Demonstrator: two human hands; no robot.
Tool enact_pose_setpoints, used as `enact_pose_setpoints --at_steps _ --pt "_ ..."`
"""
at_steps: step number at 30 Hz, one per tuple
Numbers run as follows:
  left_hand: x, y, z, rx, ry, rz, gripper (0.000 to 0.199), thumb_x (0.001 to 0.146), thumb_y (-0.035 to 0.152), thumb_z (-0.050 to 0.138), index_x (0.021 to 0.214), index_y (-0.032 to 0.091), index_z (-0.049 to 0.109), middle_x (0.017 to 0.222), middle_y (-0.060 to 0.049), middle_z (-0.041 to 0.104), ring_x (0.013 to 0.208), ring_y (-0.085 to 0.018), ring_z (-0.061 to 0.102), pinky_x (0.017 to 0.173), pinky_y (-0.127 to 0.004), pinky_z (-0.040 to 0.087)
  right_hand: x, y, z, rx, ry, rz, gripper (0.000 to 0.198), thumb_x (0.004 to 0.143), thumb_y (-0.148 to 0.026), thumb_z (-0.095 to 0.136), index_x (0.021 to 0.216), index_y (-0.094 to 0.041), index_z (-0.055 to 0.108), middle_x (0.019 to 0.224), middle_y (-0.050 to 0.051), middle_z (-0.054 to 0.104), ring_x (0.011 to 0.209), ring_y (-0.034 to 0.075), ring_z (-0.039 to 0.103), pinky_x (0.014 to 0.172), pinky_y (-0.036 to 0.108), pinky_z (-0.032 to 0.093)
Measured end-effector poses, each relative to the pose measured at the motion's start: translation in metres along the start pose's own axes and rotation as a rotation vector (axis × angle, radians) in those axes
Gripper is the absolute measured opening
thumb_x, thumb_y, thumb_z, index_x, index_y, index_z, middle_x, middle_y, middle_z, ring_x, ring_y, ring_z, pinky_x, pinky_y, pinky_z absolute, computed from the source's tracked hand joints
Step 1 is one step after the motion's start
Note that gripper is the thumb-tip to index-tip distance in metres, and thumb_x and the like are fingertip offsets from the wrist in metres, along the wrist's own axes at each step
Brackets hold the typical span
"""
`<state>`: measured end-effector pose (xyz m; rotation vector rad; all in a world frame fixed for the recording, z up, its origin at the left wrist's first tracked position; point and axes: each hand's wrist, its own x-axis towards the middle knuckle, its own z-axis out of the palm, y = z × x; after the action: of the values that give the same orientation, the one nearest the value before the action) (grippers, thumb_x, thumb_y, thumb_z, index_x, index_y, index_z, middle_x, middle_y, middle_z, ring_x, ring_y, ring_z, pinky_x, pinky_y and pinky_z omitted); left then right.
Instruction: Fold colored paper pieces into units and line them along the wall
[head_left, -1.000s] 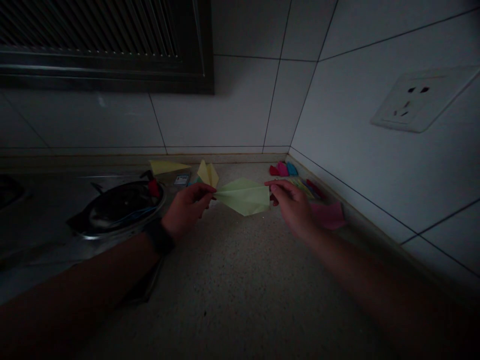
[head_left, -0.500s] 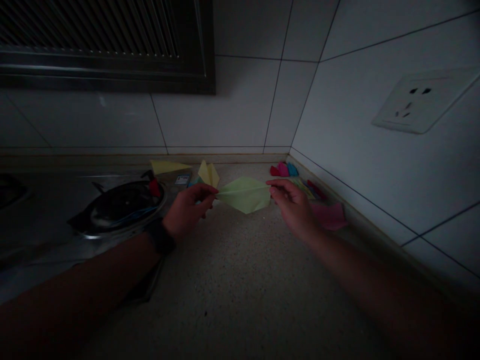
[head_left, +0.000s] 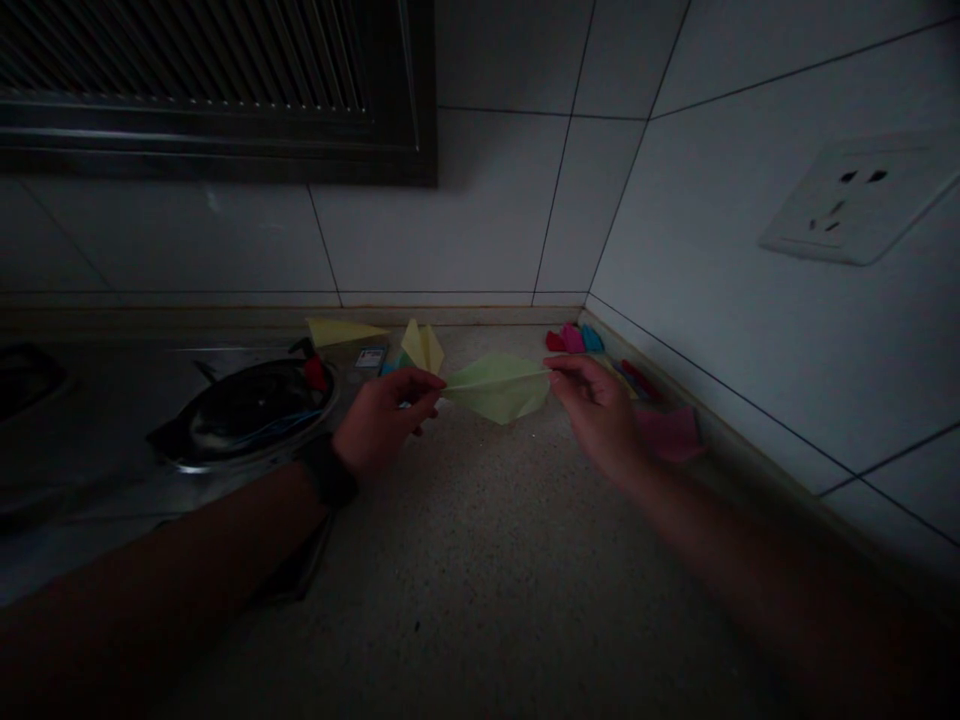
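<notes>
A pale green sheet of folded paper (head_left: 499, 388) is stretched between my two hands above the speckled countertop (head_left: 487, 560). At its left corner, my left hand (head_left: 394, 410) pinches it between thumb and fingers. My right hand (head_left: 596, 405) grips the opposite corner the same way. A crease runs across the sheet from one hand to the other. Behind my left hand stands a yellow folded paper plane (head_left: 422, 347). Pink paper (head_left: 671, 432) lies just right of my right hand, partly hidden by it.
To the left is a gas hob with a black burner (head_left: 251, 408). Yellow folded paper (head_left: 345, 331) lies by the back wall. Red, pink and blue pieces (head_left: 572, 338) sit in the corner. A range hood (head_left: 225, 120) hangs above; a wall socket (head_left: 862, 195) is at right.
Both hands and the green paper keep nearly the same pose. The whole view has shifted slightly, with things appearing a little farther right.
</notes>
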<state>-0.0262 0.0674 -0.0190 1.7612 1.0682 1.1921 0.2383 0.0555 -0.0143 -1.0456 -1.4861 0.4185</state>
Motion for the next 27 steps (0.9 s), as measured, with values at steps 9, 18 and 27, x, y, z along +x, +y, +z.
enact_pose_setpoints --at_steps 9,18,27 --pt "-0.0003 0.0033 0.0010 -0.001 0.002 -0.013 0.020 0.083 0.028 0.064 0.098 0.016 0.064 0.081 -0.006 0.069 0.069 -0.015 0.066 0.047 -0.020 0.051 0.0011 0.0012 -0.0001 -0.003 0.011 -0.018 0.017 0.086 -0.033 0.060 0.095 -0.021 0.067 0.090 0.005 0.068 0.082 0.018 0.062 0.072 0.033 0.050" --pt "-0.0004 0.0047 0.0014 -0.014 -0.001 -0.009 0.022 0.086 0.033 0.060 0.099 0.016 0.066 0.080 -0.006 0.068 0.067 -0.014 0.065 0.047 -0.020 0.048 0.0010 0.0009 0.0000 -0.016 0.007 -0.025 0.016 0.087 -0.034 0.060 0.093 -0.020 0.067 0.087 0.005 0.069 0.081 0.017 0.062 0.071 0.033 0.050" --pt "-0.0010 0.0021 0.0009 -0.008 0.014 0.016 0.024 0.087 0.035 0.060 0.101 0.017 0.066 0.079 -0.005 0.068 0.065 -0.013 0.064 0.047 -0.020 0.048 0.0011 0.0020 0.0005 -0.019 0.009 -0.025 0.016 0.087 -0.032 0.059 0.094 -0.021 0.067 0.087 0.005 0.068 0.079 0.017 0.062 0.070 0.033 0.049"
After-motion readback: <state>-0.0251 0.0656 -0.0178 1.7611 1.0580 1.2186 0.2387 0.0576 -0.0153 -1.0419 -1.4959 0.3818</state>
